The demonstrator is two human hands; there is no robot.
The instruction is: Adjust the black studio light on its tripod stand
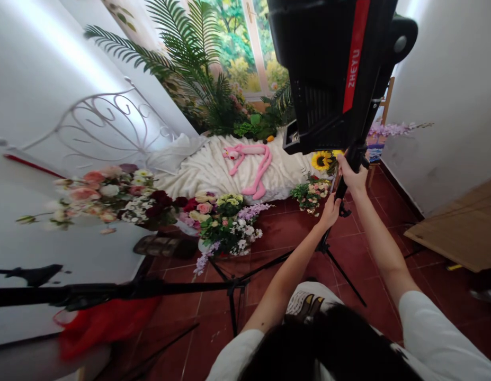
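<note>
A photo-studio-like set is seen here: a bed with a scrolled metal headboard (104, 124) is dressed in a rumpled cream cover (205, 169), surrounded by flower arrangements (229, 222) and palm fronds (189, 58), while a black studio-style light (320, 69) is held up on a stand (327, 241).

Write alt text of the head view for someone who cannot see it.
A person's left hand and, above it, right hand grip the stand of a large black device marked ZHEYU. Beyond it, a pink toy lies on a cream blanket, with flowers, palm leaves and a metal headboard nearby.
</note>
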